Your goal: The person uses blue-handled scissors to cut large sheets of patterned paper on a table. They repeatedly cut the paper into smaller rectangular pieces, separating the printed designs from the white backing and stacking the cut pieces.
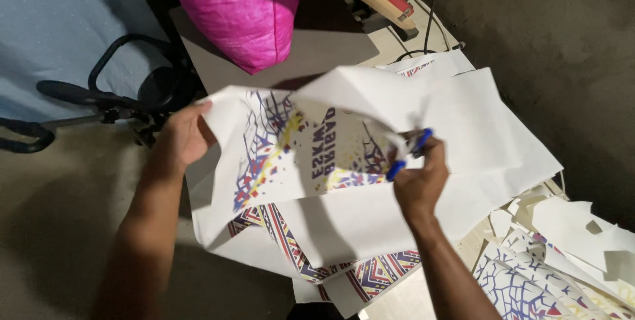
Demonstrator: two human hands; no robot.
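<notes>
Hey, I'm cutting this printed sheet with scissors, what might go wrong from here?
1. The printed sheet hangs unsupported between the left hand and the right hand, so it may sag and the cut could wander into the pattern.
2. The folded-over top flap sits close to the blue-handled scissors and might get snipped.
3. Loose offcuts pile at the table edge and may slide off.

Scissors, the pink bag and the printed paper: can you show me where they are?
scissors (409,153): head view, on the blue handle in the right hand.
pink bag (241,6): head view, on the middle of its crinkled side.
printed paper (284,155): head view, on its patterned middle.
</notes>
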